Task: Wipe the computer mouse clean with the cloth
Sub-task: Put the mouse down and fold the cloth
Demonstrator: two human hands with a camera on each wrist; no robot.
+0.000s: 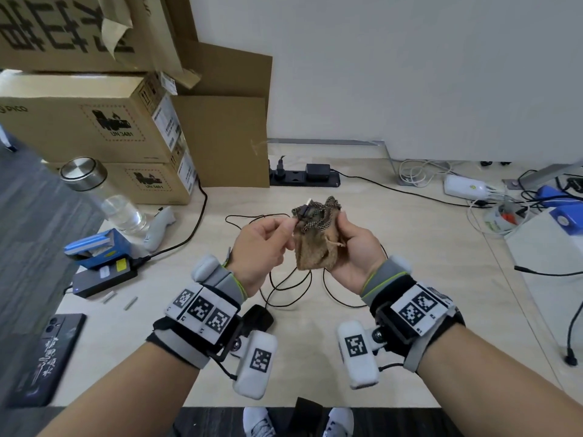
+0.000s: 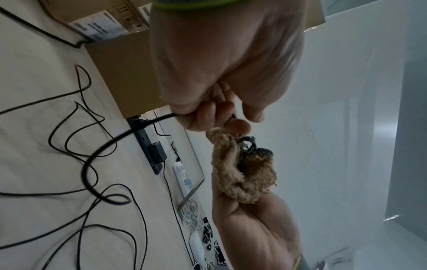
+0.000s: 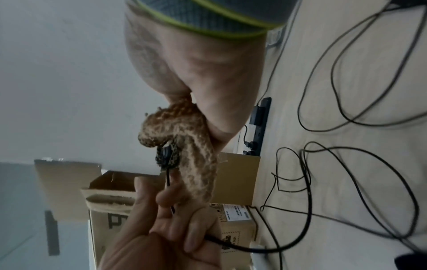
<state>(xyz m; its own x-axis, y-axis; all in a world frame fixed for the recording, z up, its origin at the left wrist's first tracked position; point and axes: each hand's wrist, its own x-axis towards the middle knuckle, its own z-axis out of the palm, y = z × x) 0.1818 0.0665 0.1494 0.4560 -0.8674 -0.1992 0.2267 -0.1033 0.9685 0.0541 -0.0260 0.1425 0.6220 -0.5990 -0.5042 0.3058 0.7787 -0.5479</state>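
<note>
Your forearms fill the near edge of the head view, each strapped with a wrist rig bearing black-and-white markers, and beyond them the pale table [image 1: 410, 279] spreads out to the far wall. At far left stands a stack of cardboard boxes [image 1: 94, 127], with a clear bottle [image 1: 104, 193] capped in metal just near of them and a blue device [image 1: 97, 247] nearer still. A black power strip [image 1: 304, 178] lies against the far edge, and white chargers and tangled leads [image 1: 467, 187] sit at far right. A dark phone [image 1: 47, 357] rests at the near left corner. Your right hand [image 1: 356, 250] is clenched around the cloth [image 1: 315, 247], a brown, nubbly rag bunched in the palm and held up above the table's middle; the wrist views show it folded around something dark and braided. That braided cable bundle [image 1: 318, 212] pokes out of the cloth's top, with a small plug end visible. Your left hand [image 1: 262, 247] is just left of the cloth, thumb and forefinger pinching a thin black cable [image 2: 110, 146] right where it meets the bundle; it then runs through your curled fingers and drops to loose loops on the table below. The computer mouse itself cannot be made out in any view; whether it is inside the cloth cannot be told.
</note>
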